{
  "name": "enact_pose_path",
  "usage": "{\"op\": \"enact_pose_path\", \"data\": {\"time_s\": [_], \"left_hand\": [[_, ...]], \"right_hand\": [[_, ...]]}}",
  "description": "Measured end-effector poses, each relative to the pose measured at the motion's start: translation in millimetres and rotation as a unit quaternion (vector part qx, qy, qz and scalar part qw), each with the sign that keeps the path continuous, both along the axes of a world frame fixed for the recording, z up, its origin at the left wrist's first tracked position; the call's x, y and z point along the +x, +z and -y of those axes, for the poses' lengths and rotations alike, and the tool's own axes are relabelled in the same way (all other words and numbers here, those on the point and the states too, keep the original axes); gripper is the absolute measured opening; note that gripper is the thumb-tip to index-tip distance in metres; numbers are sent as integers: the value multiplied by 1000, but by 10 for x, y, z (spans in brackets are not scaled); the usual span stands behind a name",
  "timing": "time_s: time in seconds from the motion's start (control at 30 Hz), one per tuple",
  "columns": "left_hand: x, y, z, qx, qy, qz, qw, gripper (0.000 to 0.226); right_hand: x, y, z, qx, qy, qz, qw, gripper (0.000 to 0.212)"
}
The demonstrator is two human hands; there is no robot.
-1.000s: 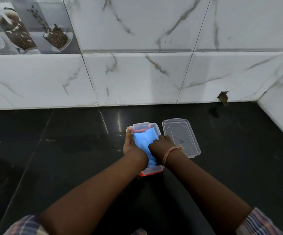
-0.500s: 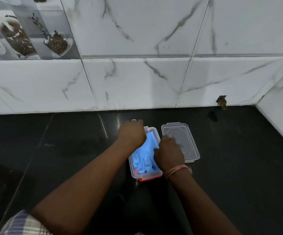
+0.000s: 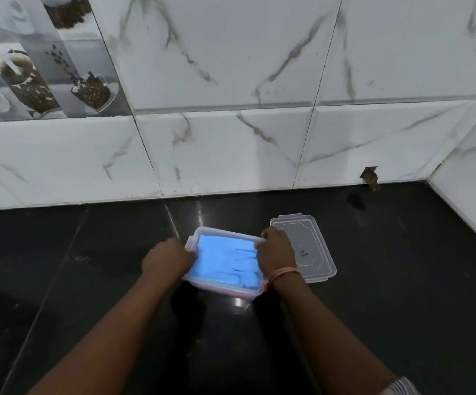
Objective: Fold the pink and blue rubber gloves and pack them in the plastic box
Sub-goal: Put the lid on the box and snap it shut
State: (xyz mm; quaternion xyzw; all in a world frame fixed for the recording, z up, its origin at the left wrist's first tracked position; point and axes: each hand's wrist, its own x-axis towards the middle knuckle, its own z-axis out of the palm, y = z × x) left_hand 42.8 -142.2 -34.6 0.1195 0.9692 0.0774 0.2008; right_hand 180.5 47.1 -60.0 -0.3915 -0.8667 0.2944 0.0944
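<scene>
Plastic box (image 3: 249,295) now turned between hands.

White marble wall tiles (image 3: 231,155), glossy black counter (image 3: 88,266).

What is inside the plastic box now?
The folded blue glove fills the plastic box. Only a pink sliver shows under it at the near wall; the rest is covered.

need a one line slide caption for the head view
Both hands, left hand and right hand, grip the plastic box holding the folded blue glove; its lid lies alongside.
</scene>
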Motion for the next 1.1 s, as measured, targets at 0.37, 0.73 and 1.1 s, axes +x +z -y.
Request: {"op": "enact_pose_path", "data": {"time_s": [0.37,0.73,1.1], "left_hand": [[229,-60,314,125,59,104,985,30],[282,-12,318,221,24,75,972,40],[249,134,405,551,237,97,794,29]], "right_hand": [[241,-306,-364,-36,-59,120,990,27],[377,90,-222,166,-20,-73,983,11],[400,745,-57,-162,-17,-336,928,10]]}}
